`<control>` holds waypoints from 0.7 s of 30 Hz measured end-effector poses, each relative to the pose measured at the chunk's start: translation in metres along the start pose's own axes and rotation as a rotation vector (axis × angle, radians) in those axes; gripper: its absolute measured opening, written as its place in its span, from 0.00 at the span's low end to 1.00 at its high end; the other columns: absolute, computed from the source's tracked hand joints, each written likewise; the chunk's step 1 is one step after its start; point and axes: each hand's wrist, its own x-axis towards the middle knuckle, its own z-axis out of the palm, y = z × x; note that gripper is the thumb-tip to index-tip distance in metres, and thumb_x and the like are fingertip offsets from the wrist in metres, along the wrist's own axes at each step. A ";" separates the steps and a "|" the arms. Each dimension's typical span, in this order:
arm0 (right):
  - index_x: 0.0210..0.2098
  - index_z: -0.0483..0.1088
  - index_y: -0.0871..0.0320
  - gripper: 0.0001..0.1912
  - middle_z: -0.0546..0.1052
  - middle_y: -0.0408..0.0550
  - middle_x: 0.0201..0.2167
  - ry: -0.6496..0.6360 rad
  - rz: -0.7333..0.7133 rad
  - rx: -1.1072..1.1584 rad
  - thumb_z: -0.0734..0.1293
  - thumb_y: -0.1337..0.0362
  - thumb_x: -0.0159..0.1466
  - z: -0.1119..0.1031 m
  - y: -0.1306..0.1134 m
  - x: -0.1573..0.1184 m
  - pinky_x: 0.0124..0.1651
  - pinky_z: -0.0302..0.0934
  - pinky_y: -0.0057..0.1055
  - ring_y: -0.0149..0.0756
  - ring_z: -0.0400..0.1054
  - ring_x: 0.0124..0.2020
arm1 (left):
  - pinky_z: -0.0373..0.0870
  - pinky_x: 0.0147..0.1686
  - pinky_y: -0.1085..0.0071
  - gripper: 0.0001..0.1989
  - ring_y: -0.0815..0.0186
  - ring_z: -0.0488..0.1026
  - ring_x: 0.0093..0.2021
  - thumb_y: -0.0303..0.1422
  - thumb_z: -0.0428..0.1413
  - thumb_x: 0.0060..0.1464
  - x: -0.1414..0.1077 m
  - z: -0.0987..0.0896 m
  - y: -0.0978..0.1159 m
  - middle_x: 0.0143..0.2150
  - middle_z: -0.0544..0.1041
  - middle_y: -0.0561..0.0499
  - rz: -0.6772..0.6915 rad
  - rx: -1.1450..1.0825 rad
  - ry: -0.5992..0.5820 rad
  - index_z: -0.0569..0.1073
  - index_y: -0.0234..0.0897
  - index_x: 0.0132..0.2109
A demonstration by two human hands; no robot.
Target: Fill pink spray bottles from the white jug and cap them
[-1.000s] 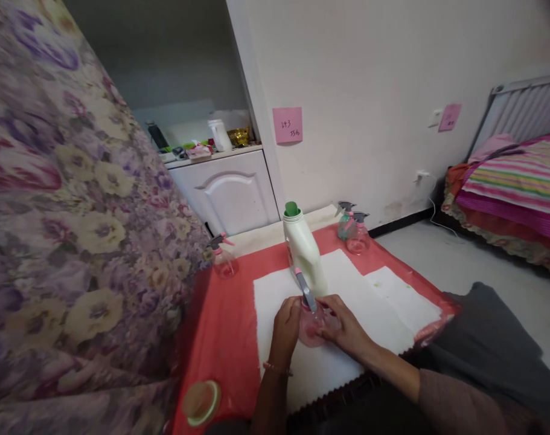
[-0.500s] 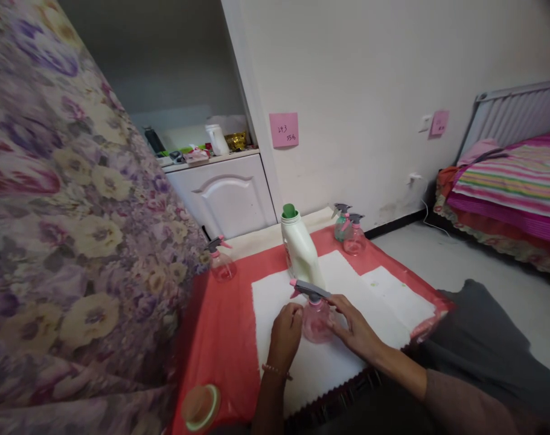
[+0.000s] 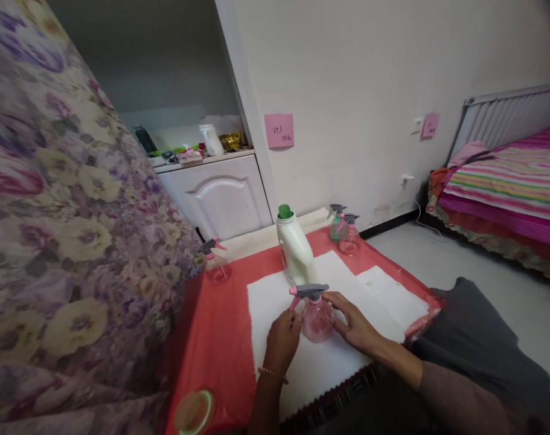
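Note:
A clear pink spray bottle [image 3: 317, 323] with a grey head and pink nozzle stands upright on a white cloth [image 3: 320, 368], its nozzle facing left. My right hand [image 3: 354, 326] holds it from the right, thumb low on the body and fingers by the neck. On the left, my left hand [image 3: 282, 343] is closed, its fingertips at the pink trigger; the exact pinch is hard to make out. Just behind the spray bottle stands a pale green jug [image 3: 297, 251], uncapped, with something green in its mouth.
A red cloth [image 3: 220, 326] covers the table. Another pink spray bottle [image 3: 217, 269] stands back left; a green one [image 3: 337, 228] and a pink one [image 3: 349, 241] stand back right. A round jar-like container [image 3: 194, 414] sits front left. A floral curtain [image 3: 84, 241] hangs along the left.
The spray head has gone from slanting to nearly level, with its trigger now showing on the left. My left fingertips have come to the trigger. My right hand stays at the bottle.

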 end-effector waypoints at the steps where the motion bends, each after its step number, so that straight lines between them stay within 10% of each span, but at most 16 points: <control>1: 0.59 0.63 0.52 0.24 0.69 0.53 0.57 -0.009 0.032 0.009 0.64 0.62 0.63 0.001 -0.001 -0.001 0.59 0.61 0.47 0.46 0.64 0.58 | 0.61 0.34 0.72 0.12 0.66 0.72 0.35 0.34 0.43 0.60 0.000 0.000 0.001 0.32 0.76 0.52 -0.009 0.038 -0.011 0.68 0.39 0.32; 8: 0.62 0.52 0.52 0.49 0.64 0.53 0.57 0.089 0.192 -0.044 0.76 0.66 0.45 0.036 0.001 -0.002 0.62 0.57 0.49 0.49 0.60 0.59 | 0.57 0.33 0.71 0.11 0.64 0.73 0.38 0.33 0.44 0.61 -0.002 -0.002 0.003 0.37 0.78 0.49 -0.090 0.276 -0.083 0.69 0.39 0.34; 21: 0.57 0.59 0.54 0.42 0.66 0.49 0.48 0.153 0.248 -0.022 0.73 0.70 0.44 0.032 -0.003 0.003 0.55 0.62 0.44 0.47 0.64 0.51 | 0.58 0.33 0.71 0.10 0.65 0.73 0.39 0.34 0.44 0.62 0.003 -0.002 0.001 0.39 0.78 0.50 -0.095 0.378 -0.149 0.67 0.40 0.35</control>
